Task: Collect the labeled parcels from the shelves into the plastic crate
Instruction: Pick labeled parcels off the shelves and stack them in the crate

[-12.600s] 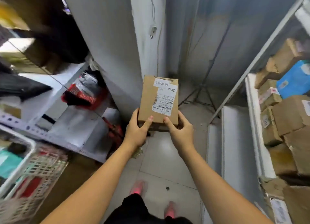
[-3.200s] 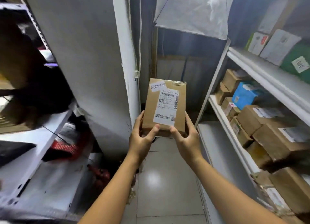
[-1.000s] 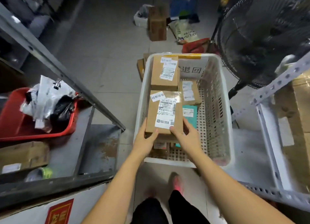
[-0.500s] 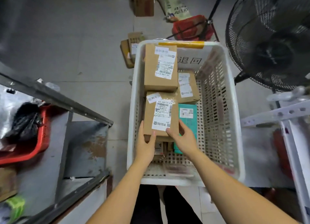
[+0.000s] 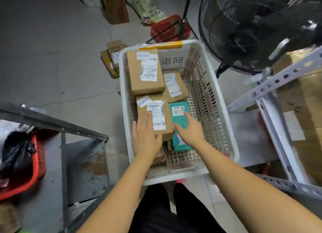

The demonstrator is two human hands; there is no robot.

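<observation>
The fingers (image 5: 147, 119) of the left hand (image 5: 146, 137) are straight and close together. They lie flat on the top face of a brown cardboard parcel with a white barcode label (image 5: 156, 117) and do not curl around it. The thumb of this hand is at the near edge of the parcel. The fingers (image 5: 187, 116) of the right hand (image 5: 190, 130) are also stretched out, a little spread, and hold nothing. They are over a flat teal packet (image 5: 179, 109) just beside the parcel; whether they touch it, I cannot tell.

The parcel lies flat, label up, inside a white plastic crate with perforated walls (image 5: 207, 100), on its left side. It rests on other small things that are mostly hidden. At the far end of the crate a larger brown cardboard box (image 5: 137, 76) lies label up, touching the parcel's far edge. To the right of it is a smaller brown cardboard box (image 5: 176, 86). The far wall of the crate carries two printed Chinese characters, and a strip of yellow tape is on its rim.

The crate stands on a grey tiled floor (image 5: 52, 58). To the left is a grey metal shelf (image 5: 83, 163) with a red plastic basket (image 5: 37, 164) that holds a black bag (image 5: 15, 150). To the right is a white perforated shelf frame (image 5: 278, 79), and a black standing fan (image 5: 252, 32) is behind the crate.
</observation>
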